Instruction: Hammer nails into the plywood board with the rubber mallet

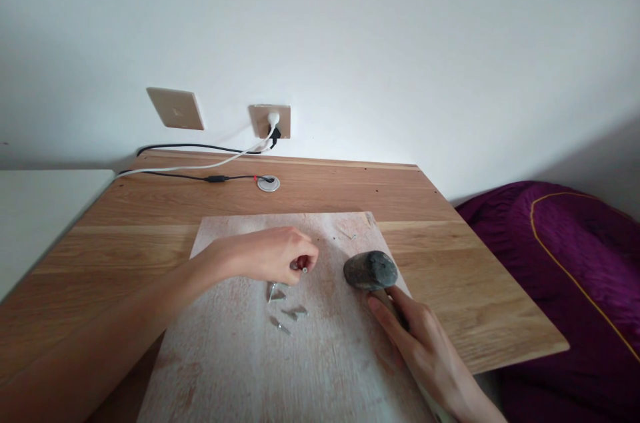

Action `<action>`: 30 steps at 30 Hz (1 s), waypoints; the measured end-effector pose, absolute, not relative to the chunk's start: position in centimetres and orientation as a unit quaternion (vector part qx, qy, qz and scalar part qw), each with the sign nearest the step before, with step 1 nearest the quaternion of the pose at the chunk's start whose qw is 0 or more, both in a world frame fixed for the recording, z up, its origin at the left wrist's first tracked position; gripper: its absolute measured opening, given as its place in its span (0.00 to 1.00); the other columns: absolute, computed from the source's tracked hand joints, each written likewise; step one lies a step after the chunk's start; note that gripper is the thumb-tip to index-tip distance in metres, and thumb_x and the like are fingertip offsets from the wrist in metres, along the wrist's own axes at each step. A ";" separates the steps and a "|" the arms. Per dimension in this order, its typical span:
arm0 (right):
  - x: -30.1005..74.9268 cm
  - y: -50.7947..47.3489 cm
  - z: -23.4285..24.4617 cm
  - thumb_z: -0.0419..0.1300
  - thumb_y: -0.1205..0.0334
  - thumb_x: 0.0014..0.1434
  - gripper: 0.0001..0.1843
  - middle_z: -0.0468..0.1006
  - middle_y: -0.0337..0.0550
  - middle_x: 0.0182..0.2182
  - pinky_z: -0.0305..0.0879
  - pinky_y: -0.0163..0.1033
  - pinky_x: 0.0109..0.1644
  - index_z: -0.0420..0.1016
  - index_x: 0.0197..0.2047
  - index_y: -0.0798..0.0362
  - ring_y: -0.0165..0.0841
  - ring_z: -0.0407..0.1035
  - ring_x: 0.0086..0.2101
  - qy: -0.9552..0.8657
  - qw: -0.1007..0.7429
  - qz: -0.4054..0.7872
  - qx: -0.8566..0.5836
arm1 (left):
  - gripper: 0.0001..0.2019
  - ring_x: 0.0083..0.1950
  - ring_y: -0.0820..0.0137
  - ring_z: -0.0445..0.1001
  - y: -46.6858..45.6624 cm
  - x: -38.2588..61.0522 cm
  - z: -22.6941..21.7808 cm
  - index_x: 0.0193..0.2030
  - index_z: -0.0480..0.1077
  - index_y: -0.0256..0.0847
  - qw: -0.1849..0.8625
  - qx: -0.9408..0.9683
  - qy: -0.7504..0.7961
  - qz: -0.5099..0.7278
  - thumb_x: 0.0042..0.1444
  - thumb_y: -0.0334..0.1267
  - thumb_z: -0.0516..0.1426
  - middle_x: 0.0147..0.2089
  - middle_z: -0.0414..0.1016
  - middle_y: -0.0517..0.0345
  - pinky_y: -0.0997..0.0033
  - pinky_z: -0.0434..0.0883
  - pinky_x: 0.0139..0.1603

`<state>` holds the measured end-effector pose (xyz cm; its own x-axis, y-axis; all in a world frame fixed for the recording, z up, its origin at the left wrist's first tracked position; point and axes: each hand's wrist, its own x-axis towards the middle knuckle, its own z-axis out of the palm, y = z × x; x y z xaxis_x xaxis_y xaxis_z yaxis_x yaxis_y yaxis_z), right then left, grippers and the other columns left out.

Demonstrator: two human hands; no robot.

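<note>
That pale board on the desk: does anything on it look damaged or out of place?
The pale board looks worn: reddish-brown patches make its finish blotchy. Small metal pieces lie scattered near the left hand, and a thin metal piece lies apart near the board's far right corner. Nothing looks spilled.

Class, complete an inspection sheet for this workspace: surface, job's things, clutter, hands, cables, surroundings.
Surface: wooden table, bearing a pale board.
Job's things: mallet; loose metal pieces on the board.
Clutter: one thin piece apart, near the board's far edge.
Hands: left hand pinches something small; right hand grips the mallet.
Cables: white cable and black cable reach the wall socket.
Surroundings: white wall; purple fabric at right.
</note>
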<state>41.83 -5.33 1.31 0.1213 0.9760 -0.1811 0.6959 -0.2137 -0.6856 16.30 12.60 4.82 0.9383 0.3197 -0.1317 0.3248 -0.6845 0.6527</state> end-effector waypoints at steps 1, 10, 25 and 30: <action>41.8 -5.3 1.4 0.51 0.35 0.71 0.29 0.69 0.35 0.21 0.60 0.39 0.32 0.78 0.42 0.52 0.36 0.68 0.26 -0.585 0.225 0.312 -0.714 | 0.11 0.34 0.73 0.69 12.6 16.2 4.7 0.33 0.72 0.40 0.359 0.917 0.176 0.001 0.48 0.20 0.57 0.34 0.72 0.62 0.71 0.63 0.38; 41.6 -5.2 1.7 0.50 0.33 0.69 0.32 0.69 0.36 0.21 0.61 0.41 0.33 0.78 0.43 0.53 0.37 0.68 0.25 -0.574 0.205 0.325 -0.723 | 0.10 0.35 0.72 0.72 13.7 18.0 3.1 0.33 0.76 0.38 0.364 0.902 0.181 0.143 0.53 0.21 0.58 0.34 0.76 0.60 0.72 0.65 0.39; 41.5 -5.1 2.2 0.51 0.36 0.69 0.29 0.67 0.34 0.20 0.59 0.38 0.29 0.78 0.40 0.53 0.35 0.66 0.24 -0.587 0.221 0.319 -0.711 | 0.14 0.32 0.73 0.75 15.8 21.8 1.6 0.42 0.77 0.37 0.379 0.869 0.258 0.186 0.51 0.19 0.59 0.34 0.80 0.58 0.74 0.68 0.36; 41.5 -5.1 2.1 0.52 0.36 0.70 0.28 0.67 0.34 0.20 0.58 0.37 0.28 0.78 0.40 0.52 0.34 0.64 0.24 -0.586 0.229 0.312 -0.712 | 0.14 0.31 0.72 0.74 15.9 21.8 1.6 0.40 0.77 0.37 0.380 0.875 0.246 0.172 0.51 0.18 0.58 0.30 0.77 0.61 0.74 0.67 0.35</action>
<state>41.49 -5.10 2.11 0.1177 0.9772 -0.1766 0.6915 -0.2083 -0.6916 21.83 15.95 1.56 0.8196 0.5614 0.1143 0.2993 -0.5897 0.7501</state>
